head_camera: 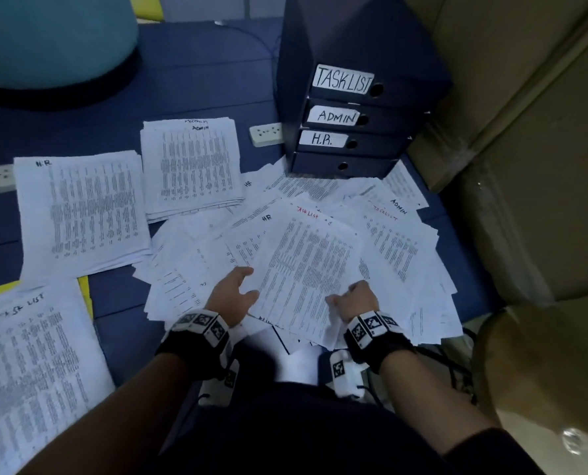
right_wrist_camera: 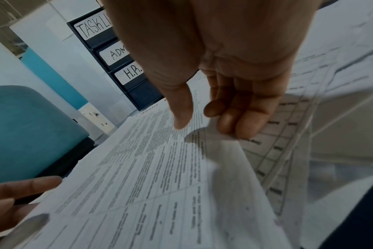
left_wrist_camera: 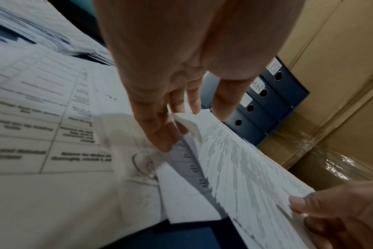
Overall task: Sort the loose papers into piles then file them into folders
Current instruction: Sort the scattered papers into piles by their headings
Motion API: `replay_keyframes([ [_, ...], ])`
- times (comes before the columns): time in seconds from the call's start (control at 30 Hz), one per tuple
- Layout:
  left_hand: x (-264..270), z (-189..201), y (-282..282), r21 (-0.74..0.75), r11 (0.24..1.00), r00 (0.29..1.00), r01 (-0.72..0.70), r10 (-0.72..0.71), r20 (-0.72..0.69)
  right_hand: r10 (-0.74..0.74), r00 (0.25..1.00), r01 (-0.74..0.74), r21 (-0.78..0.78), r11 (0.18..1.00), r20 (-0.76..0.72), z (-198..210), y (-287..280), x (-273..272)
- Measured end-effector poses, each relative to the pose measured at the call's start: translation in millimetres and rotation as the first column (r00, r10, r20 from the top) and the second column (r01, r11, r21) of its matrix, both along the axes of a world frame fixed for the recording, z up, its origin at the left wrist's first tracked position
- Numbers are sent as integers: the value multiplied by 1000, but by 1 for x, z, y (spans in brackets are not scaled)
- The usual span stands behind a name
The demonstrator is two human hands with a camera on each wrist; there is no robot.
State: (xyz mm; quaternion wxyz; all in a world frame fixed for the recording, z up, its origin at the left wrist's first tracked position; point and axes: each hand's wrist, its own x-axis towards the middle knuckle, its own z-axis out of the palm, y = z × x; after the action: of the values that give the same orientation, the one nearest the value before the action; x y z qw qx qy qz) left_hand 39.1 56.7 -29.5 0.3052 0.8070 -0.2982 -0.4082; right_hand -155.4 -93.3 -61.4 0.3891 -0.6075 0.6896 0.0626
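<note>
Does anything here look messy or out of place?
Yes. Three piles lie squared on the left, but the loose papers before the folders are fanned out crookedly and overlapping. The bottom folder has no label, unlike the three above.

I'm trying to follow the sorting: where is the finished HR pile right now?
In the head view the HR pile lies on the blue floor at the left, between the Admin pile and the Task List pile.

White printed paper sheets [head_camera: 306,265] carry black table text and red headings; dark navy box files [head_camera: 351,145] bear white labels.
</note>
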Motion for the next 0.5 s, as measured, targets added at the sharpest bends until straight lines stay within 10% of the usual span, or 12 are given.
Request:
replay_keyframes([
  [0.3, -4, 8, -24, 169, 985, 991, 22, -44, 129, 212, 947, -239, 87, 967, 242, 5, -28, -35],
  [0.5, -14, 10, -68, 366, 923, 941, 115, -219, 257, -28, 997, 39, -165, 986, 71, 28, -88, -78],
])
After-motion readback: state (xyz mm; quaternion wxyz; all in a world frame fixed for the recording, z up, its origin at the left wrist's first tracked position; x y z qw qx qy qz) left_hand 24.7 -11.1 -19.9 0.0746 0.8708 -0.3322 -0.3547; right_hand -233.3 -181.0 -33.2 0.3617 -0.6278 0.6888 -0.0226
